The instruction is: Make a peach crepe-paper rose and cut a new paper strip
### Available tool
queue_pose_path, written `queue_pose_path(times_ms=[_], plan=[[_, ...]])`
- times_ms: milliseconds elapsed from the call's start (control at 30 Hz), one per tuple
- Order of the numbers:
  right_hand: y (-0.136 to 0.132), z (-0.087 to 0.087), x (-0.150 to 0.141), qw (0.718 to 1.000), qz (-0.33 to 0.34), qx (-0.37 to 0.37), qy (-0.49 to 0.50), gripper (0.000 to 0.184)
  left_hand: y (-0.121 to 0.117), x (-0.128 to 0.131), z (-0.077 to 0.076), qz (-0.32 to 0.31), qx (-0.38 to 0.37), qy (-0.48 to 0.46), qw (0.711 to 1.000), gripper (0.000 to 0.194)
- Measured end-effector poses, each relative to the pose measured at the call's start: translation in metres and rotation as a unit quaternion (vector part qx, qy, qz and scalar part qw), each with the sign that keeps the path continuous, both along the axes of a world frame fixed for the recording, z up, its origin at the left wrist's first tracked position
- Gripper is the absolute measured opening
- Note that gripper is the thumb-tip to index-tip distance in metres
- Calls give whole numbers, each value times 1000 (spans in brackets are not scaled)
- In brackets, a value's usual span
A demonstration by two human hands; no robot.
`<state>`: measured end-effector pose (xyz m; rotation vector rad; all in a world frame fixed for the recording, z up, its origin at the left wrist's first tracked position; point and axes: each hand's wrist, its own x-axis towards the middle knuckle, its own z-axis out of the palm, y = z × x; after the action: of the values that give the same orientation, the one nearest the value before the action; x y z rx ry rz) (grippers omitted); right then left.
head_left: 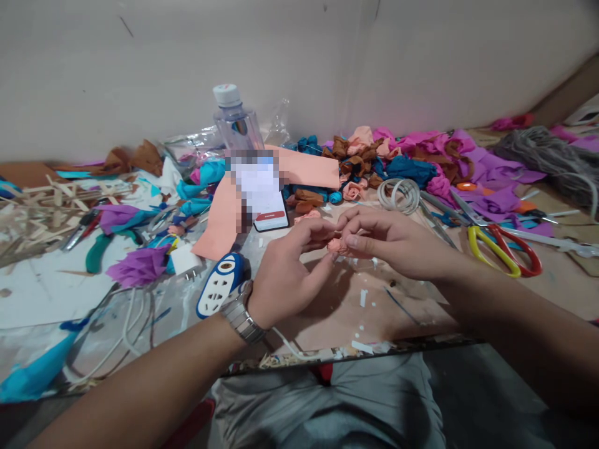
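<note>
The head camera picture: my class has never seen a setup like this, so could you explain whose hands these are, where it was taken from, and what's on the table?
There is no machine here. The left hand and right hand are one person's own, bare, seen by a camera worn on that person's head, looking forward and down. Together they hold a small crumpled peach piece, apparently paper, over a cluttered table. To the left lie a blue-and-white socket block and a purple paper flower; beyond the hands, a phone and a clear bottle; to the right, scissors with red and yellow handles.
</note>
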<state>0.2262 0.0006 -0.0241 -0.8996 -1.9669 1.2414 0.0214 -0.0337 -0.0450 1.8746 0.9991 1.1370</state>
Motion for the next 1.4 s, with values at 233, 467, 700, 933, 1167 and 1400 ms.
queue_pose_path(times_ms=[233,467,700,933,1167,1400], plan=[[-1,-4,0,994,-50,97,-30,15,-1,0,0,-9,-1,1,1000,27],[-1,-3,-1,987,-62,140,-40,9,1,-1,1,-14,-1,-15,1000,28],[-2,-5,-2,984,-79,155,-32,7,4,1,0,-40,-50,-93,994,30],[-3,-11,-5,987,-89,135,-24,11,6,2,-1,-27,-80,-112,990,23],[-5,0,-2,976,-95,196,-27,13,6,0,0,-2,-71,-98,993,23],[-5,0,-3,974,-87,205,-30,9,6,0,0,8,-42,-68,997,22]])
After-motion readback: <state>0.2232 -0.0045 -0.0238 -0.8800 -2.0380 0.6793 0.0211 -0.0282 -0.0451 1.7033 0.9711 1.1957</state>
